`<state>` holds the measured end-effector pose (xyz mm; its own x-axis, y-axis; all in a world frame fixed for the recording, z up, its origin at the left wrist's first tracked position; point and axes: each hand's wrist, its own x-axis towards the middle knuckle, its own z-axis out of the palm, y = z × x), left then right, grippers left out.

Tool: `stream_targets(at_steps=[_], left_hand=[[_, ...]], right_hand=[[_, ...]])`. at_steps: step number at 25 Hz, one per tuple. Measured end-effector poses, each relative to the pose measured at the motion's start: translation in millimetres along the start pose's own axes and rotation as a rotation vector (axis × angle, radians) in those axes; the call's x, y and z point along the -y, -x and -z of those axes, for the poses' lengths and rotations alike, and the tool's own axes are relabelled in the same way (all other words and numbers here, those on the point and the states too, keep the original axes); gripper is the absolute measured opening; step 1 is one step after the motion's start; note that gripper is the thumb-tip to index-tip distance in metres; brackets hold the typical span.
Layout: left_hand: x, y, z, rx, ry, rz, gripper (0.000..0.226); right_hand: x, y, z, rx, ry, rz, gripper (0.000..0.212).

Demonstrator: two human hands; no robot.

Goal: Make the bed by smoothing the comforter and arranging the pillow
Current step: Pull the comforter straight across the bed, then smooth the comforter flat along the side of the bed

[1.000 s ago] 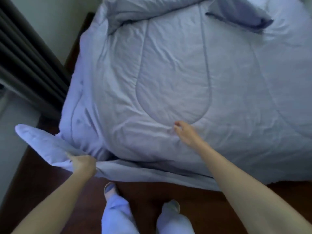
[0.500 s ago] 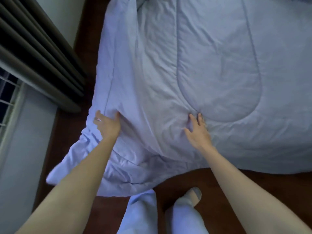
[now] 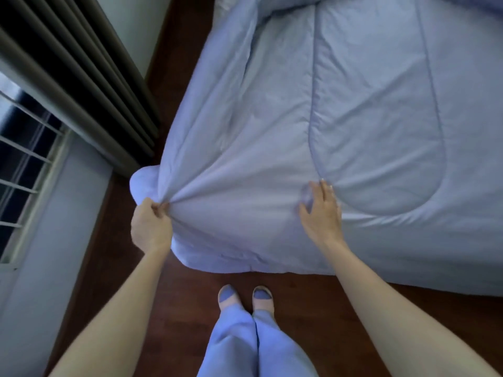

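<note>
A pale blue quilted comforter (image 3: pixel 367 91) covers the bed and hangs over its foot edge. My left hand (image 3: pixel 151 227) grips a bunch of the comforter at its near left corner, and taut folds fan out from the fist. A loose tip of the corner sticks out above that hand. My right hand (image 3: pixel 322 213) lies on the comforter with spread fingers, pressing it down beside the curved stitched seam. The pillow is not clearly in view; only a folded blue edge shows at the top right.
Dark wooden floor (image 3: pixel 174 308) runs along the left side and foot of the bed. Dark pleated curtains (image 3: pixel 68 63) and a barred window (image 3: pixel 24 172) stand at the left. My feet (image 3: pixel 245 295) in slippers stand near the bed's foot.
My left hand went from lying on the corner to gripping a bunch of it and pulling it toward me, stretching the fabric flat. My right hand stays pressed on the comforter.
</note>
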<state>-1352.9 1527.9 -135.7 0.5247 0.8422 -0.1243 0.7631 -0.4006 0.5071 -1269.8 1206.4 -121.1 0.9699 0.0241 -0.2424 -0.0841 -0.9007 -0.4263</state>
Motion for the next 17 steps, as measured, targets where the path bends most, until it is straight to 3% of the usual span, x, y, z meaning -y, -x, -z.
stream_targets(at_steps=[1, 3, 4, 6, 8, 9, 12, 17], left_hand=[[3.8, 5.6, -4.0, 0.082, -0.076, 0.067, 0.012], [-8.2, 7.9, -11.6, 0.293, -0.28, 0.076, 0.039], [-21.8, 9.5, -13.1, 0.377, -0.343, -0.05, 0.054], [-57.8, 15.0, -6.3, 0.605, -0.445, -0.393, 0.065], [-87.0, 20.4, 4.6, 0.895, -0.541, -0.51, 0.063], [-94.8, 22.6, 10.5, 0.942, -0.59, -0.514, 0.06], [-120.5, 18.7, 35.2, 0.862, -0.579, -0.552, 0.053], [-187.8, -33.4, 94.0, 0.651, -0.214, -0.659, 0.034]], right_hand=[[0.8, -4.5, 1.1, 0.107, 0.025, -0.012, 0.062], [0.5, -9.1, 1.9, 0.287, 0.117, -0.034, 0.067], [-0.6, -8.5, 1.7, 0.331, 0.158, -0.039, 0.07], [0.6, -8.0, 2.8, 0.374, 0.184, -0.048, 0.074], [8.6, -11.9, 6.8, 0.369, 0.148, -0.056, 0.072], [14.8, -14.4, 10.3, 0.347, 0.09, -0.04, 0.068], [45.7, -20.3, 35.4, 0.255, -0.179, 0.009, 0.052], [131.6, -42.0, 96.5, 0.012, -0.581, 0.071, 0.037]])
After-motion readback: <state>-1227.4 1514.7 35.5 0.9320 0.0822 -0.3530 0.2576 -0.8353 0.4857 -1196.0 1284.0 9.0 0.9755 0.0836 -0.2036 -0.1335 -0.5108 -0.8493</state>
